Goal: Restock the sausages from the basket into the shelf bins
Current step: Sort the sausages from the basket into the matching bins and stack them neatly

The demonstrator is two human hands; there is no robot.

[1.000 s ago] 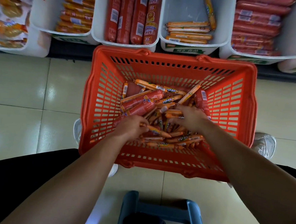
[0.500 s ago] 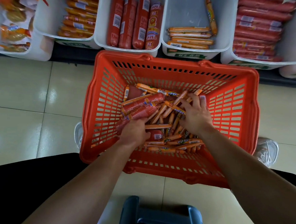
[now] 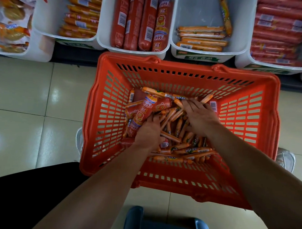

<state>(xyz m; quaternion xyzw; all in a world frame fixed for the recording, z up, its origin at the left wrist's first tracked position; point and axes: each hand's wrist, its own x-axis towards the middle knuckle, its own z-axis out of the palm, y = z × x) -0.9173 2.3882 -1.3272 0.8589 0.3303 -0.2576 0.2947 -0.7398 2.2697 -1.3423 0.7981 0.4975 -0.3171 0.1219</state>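
An orange basket (image 3: 263, 133) stands on the floor before the shelf. It holds many thin orange sausages (image 3: 190, 150) and a few thick red sausages (image 3: 143, 112). My left hand (image 3: 149, 132) is down in the pile, its fingers curled in against the thick red sausages at the left. Over the thin sausages near the basket's far side lies my right hand (image 3: 200, 116), fingers spread and fairly straight. A white bin (image 3: 133, 51) with upright thick red sausages and a white bin (image 3: 204, 52) with a few thin orange sausages sit just behind the basket.
More white bins flank these: one with orange sausages (image 3: 80, 13) at left, one with stacked red sausages (image 3: 277, 33) at right. Snack bags (image 3: 11, 24) fill the far-left bin. A blue stool (image 3: 165, 226) is below me, and white shoes (image 3: 286, 159) flank the basket.
Both hands have moved toward the basket's far side. The left went from the thin sausages to the thick red ones; the right slid forward over the thin sausages.
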